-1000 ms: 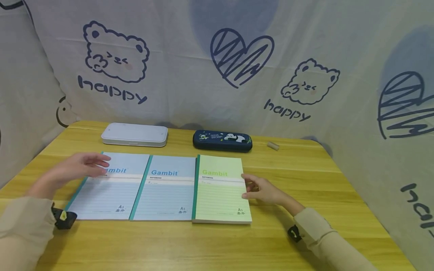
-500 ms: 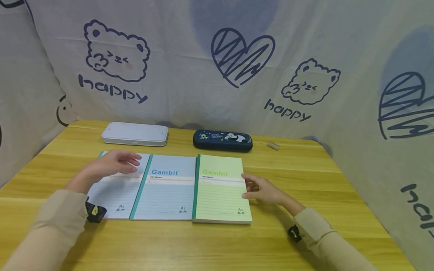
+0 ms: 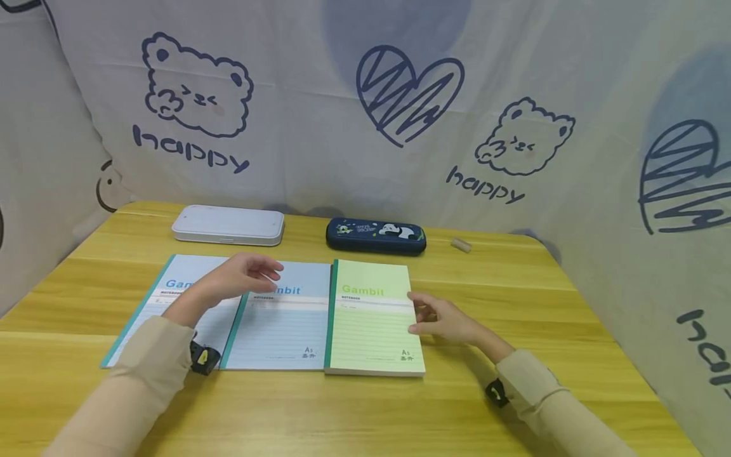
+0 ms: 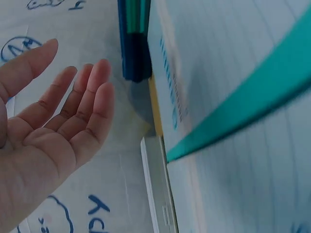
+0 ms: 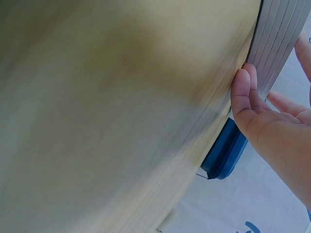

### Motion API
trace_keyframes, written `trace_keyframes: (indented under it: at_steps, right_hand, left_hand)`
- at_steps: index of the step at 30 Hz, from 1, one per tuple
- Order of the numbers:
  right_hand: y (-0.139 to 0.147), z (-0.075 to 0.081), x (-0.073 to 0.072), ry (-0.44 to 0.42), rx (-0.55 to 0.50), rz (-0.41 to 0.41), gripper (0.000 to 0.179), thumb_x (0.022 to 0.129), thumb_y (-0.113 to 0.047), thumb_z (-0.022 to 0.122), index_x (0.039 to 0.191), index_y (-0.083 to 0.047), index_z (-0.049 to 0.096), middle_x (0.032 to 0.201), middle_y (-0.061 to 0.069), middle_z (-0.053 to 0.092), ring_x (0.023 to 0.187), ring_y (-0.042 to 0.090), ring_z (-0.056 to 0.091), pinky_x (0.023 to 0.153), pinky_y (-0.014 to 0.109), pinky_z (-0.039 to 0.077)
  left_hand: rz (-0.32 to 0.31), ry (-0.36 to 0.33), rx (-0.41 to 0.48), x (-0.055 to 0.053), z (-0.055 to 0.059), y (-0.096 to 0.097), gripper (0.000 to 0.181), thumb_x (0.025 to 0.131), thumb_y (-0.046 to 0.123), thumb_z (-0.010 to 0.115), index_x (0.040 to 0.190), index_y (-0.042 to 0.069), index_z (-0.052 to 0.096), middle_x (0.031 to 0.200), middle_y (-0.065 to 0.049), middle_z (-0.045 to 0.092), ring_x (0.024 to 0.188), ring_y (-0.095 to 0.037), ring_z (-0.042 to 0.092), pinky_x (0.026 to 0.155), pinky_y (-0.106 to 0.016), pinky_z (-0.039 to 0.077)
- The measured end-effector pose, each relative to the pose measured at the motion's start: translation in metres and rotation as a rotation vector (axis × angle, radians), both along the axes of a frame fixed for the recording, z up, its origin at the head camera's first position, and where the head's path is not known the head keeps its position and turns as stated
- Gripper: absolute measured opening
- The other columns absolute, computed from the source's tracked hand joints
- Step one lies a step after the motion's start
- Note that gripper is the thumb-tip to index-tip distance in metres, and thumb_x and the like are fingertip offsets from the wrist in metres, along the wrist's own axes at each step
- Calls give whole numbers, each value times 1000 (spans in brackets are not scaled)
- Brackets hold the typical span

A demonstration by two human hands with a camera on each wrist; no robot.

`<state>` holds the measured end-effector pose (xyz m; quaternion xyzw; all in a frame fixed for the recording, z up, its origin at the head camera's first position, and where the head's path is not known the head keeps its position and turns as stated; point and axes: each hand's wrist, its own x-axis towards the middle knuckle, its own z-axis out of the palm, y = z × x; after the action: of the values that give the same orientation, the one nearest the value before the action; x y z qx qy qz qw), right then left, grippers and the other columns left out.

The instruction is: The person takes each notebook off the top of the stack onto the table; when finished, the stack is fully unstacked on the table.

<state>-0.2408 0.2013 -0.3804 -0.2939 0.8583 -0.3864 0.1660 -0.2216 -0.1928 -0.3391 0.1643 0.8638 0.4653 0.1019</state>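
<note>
My left hand point(image 3: 234, 279) is held over the two pale blue notebooks, its fingers slightly bent and holding nothing; the left wrist view shows its bare palm and spread thumb. The left blue notebook point(image 3: 153, 308) is partly hidden by my wrist and sleeve. Beside it lies the middle blue notebook point(image 3: 285, 336), whose title is partly covered by my fingers. A thicker yellow-green notebook pile point(image 3: 374, 333) lies at the right, teal spine leftward. My right hand point(image 3: 442, 320) has its fingertips at that pile's right edge; the right wrist view shows layered page edges point(image 5: 274, 43) at the fingers.
Behind the notebooks stand a white case point(image 3: 228, 225) and a dark blue panda pencil case point(image 3: 375, 237). A small tan eraser-like block point(image 3: 460, 245) lies farther right on the wooden table point(image 3: 514, 285). A printed cloth point(image 3: 320, 158) hangs behind.
My left hand has moved right, from over the left blue notebook to over the middle one, uncovering the left notebook's title partly. My right hand and the notebooks have stayed in place.
</note>
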Motion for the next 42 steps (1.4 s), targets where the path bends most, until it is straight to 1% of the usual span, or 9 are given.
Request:
trace_keyframes:
  at_steps: [5, 10, 12, 16, 20, 28, 36, 39, 42]
  right_hand:
    - [0, 0, 0, -3, 3, -10, 66, 82, -17, 65, 131, 12, 31, 110, 18, 52, 92, 23, 52, 82, 37, 43]
    - [0, 0, 1, -5, 5, -9, 67, 82, -18, 65, 131, 12, 31, 111, 18, 51, 92, 24, 53, 82, 37, 43]
    - [-1, 1, 1, -6, 4, -7, 67, 82, -18, 65, 131, 12, 31, 111, 19, 51, 92, 24, 53, 82, 37, 43]
    - [-1, 1, 1, -12, 1, -6, 66, 82, -17, 65, 132, 12, 31, 113, 20, 50, 92, 25, 52, 82, 36, 43]
    - [-1, 2, 1, -15, 5, -6, 67, 82, -17, 65, 132, 11, 31, 115, 21, 49, 93, 25, 52, 82, 36, 43]
    - [0, 1, 0, -20, 9, -4, 67, 83, -17, 64, 133, 10, 29, 117, 22, 48, 94, 25, 52, 83, 37, 42]
    - [0, 0, -1, -21, 4, 2, 66, 83, -16, 64, 133, 11, 29, 116, 21, 49, 93, 25, 52, 82, 37, 42]
    - [0, 0, -1, -20, 3, 1, 66, 83, -16, 64, 133, 11, 29, 116, 21, 49, 93, 25, 52, 82, 37, 42]
    - [1, 0, -1, -20, 1, -1, 66, 83, -16, 64, 133, 11, 29, 115, 21, 49, 93, 25, 52, 82, 37, 42]
  left_hand:
    - [6, -23, -29, -5, -7, 20, 37, 84, 8, 61, 117, -6, 53, 107, -18, 58, 93, -24, 55, 83, -39, 43]
    - [12, -28, -7, -5, -12, 35, 37, 83, 8, 61, 116, -6, 53, 107, -19, 57, 94, -25, 56, 84, -39, 43]
    - [8, -29, 11, -4, -13, 41, 37, 83, 8, 61, 117, -7, 53, 107, -20, 57, 93, -26, 56, 82, -38, 44]
    - [8, -59, 34, -3, -15, 53, 40, 83, 11, 62, 118, -6, 52, 108, -19, 56, 91, -24, 56, 76, -34, 46]
    - [5, -76, 26, -1, -16, 65, 43, 82, 14, 64, 120, -2, 51, 110, -18, 54, 90, -22, 56, 73, -33, 46]
    - [-3, -115, -13, 3, -19, 83, 51, 79, 19, 68, 124, 2, 48, 115, -18, 50, 97, -27, 54, 73, -33, 47]
    - [-26, -125, -83, 2, -22, 91, 59, 77, 25, 70, 126, 4, 46, 119, -16, 49, 103, -29, 52, 81, -38, 45]
    - [-25, -134, -109, 2, -21, 94, 63, 76, 26, 72, 128, 6, 44, 120, -15, 47, 102, -27, 52, 81, -39, 44]
    - [-44, -144, -151, 3, -21, 97, 66, 74, 27, 73, 129, 7, 43, 120, -16, 47, 101, -27, 52, 81, -40, 43]
